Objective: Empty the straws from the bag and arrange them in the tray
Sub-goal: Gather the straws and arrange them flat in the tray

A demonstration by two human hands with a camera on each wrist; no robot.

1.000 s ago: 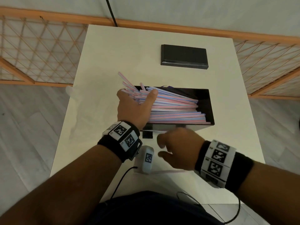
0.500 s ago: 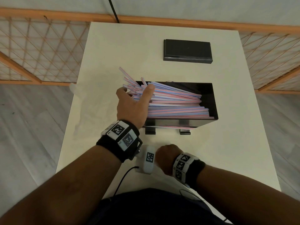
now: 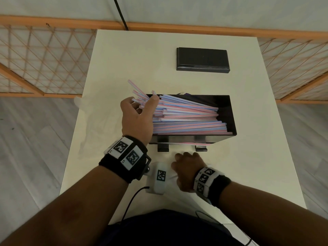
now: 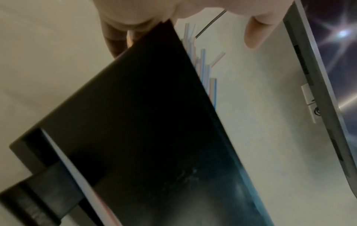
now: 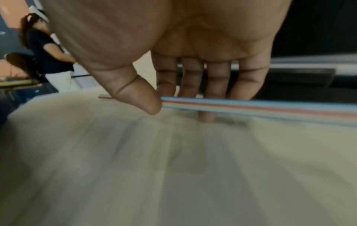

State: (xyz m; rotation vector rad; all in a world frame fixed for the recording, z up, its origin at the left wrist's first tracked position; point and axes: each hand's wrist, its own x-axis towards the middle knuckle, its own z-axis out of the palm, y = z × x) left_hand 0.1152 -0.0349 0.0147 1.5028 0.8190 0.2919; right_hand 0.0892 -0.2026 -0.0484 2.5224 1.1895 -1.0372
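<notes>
A black tray (image 3: 229,110) stands mid-table, packed with pink, blue and white striped straws (image 3: 186,118) lying lengthwise. Some straw ends fan out past its left end. My left hand (image 3: 141,102) grips that end of the bundle, thumb on top and fingers round the ends. In the left wrist view, the tray's dark front (image 4: 135,122) hides most of the straws (image 4: 204,71). My right hand (image 3: 186,155) is low on the table just before the tray's feet. In the right wrist view, this hand (image 5: 170,97) pinches one striped straw (image 5: 251,107) between thumb and fingers. Another straw (image 3: 188,143) lies under the tray's front.
A flat black box (image 3: 202,60) lies at the back of the white table (image 3: 248,166). A faint clear plastic bag (image 3: 83,110) lies on the table's left side. Orange lattice fencing (image 3: 44,59) flanks the table. A person (image 5: 46,50) stands in the background.
My right hand drew back from the tray's front toward me, then came forward again near the tray's feet. My left hand stayed on the straws' left ends.
</notes>
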